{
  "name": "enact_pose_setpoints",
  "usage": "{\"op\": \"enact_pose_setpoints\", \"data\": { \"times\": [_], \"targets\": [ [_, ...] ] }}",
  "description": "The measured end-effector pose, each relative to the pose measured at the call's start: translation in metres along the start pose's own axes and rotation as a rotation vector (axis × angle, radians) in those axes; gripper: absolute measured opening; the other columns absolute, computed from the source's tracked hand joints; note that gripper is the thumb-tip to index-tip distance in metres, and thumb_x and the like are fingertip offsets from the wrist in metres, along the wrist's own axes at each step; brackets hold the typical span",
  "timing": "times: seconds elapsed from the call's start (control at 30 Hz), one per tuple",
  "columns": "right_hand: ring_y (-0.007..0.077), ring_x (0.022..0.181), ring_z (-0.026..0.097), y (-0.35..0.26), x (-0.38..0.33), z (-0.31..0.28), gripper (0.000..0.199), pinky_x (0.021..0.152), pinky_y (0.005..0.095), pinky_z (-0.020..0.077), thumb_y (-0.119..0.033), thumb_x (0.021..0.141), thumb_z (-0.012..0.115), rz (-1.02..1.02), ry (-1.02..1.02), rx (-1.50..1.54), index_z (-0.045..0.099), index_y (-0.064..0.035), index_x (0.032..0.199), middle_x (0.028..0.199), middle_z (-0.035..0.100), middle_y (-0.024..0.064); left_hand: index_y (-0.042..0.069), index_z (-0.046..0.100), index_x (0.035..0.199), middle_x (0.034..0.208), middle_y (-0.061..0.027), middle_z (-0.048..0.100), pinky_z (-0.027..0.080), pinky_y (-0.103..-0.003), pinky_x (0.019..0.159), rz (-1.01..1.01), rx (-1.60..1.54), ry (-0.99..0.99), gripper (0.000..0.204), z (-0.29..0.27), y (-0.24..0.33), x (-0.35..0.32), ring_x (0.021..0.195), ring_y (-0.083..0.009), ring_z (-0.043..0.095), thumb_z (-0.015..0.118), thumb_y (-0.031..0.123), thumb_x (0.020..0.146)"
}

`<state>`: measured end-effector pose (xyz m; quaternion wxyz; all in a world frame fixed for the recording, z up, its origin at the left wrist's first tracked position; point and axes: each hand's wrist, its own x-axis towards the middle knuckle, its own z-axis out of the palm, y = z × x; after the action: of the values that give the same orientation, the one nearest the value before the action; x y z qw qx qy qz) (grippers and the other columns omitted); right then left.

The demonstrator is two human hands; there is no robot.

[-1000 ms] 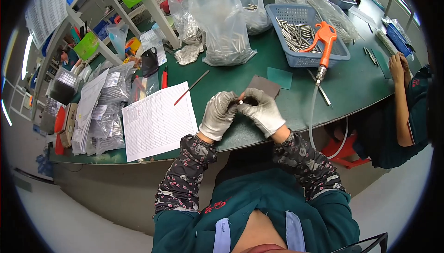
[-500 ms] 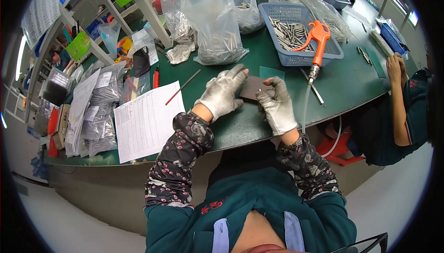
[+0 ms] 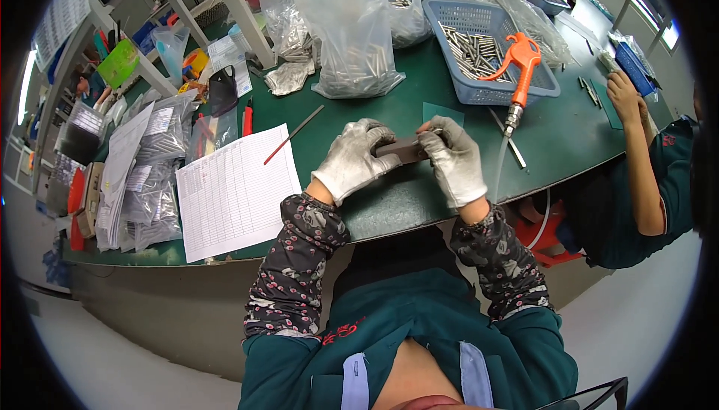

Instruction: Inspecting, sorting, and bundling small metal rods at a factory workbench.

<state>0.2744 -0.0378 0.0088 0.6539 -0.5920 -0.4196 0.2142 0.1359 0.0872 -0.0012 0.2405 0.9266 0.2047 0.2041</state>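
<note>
My left hand, in a whitish work glove, grips the left end of a dark brown rectangular block, thumb along its near side. The block is tilted up, its narrow side facing me. At its right end my right hand, also gloved, has its fingertips pinched together; whatever sits between them is hidden by the glove. Just behind the right hand lies a flat green piece on the green table.
A blue basket of metal pins stands at the back right, an orange air gun across its rim. Plastic bags of pins stand behind. Left lie a printed sheet and a thin rod. A co-worker sits right.
The brown block was flat on the table and is now tilted up in my left hand, whose fingers have closed around it. My right hand has come close against its right end.
</note>
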Motion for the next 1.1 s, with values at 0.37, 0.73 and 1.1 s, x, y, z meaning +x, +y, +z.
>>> {"op": "enact_pose_setpoints", "data": {
  "times": [0.37, 0.73, 1.1],
  "targets": [
    [0.0322, 0.077, 0.062, -0.005, 0.019, 0.017, 0.011, 0.066, 0.0400, 0.0488, -0.017, 0.087, 0.059, -0.421, -0.098, -0.646, 0.056, -0.0074, 0.085, 0.078, 0.063, 0.0117, 0.004, 0.057, 0.114, 0.091, -0.0188, 0.065, 0.051, -0.038, 0.079, -0.017, -0.396, 0.181, 0.048, 0.026, -0.010, -0.008, 0.090, -0.0339, 0.062, 0.073, 0.023, 0.072],
    [0.0324, 0.069, 0.062, 0.004, 0.039, 0.018, 0.012, 0.059, 0.0406, 0.0488, -0.018, 0.085, 0.062, -0.483, 0.047, -0.751, 0.055, -0.0083, 0.085, 0.073, 0.061, 0.0125, 0.011, 0.058, 0.112, 0.077, -0.0156, 0.066, 0.053, -0.041, 0.064, -0.056, -0.140, 0.316, 0.038, 0.030, -0.002, -0.006, 0.072, -0.0327, 0.065, 0.067, 0.019, 0.076],
    [0.0336, 0.071, 0.061, 0.001, 0.014, 0.034, 0.009, 0.063, 0.0427, 0.0487, -0.016, 0.085, 0.060, -0.521, -0.059, -0.728, 0.056, -0.0085, 0.084, 0.073, 0.061, 0.0134, 0.013, 0.057, 0.115, 0.077, -0.0170, 0.065, 0.053, -0.043, 0.067, -0.118, -0.062, 0.321, 0.039, 0.032, 0.005, -0.013, 0.074, -0.0345, 0.064, 0.066, 0.022, 0.078]
  ]
}}
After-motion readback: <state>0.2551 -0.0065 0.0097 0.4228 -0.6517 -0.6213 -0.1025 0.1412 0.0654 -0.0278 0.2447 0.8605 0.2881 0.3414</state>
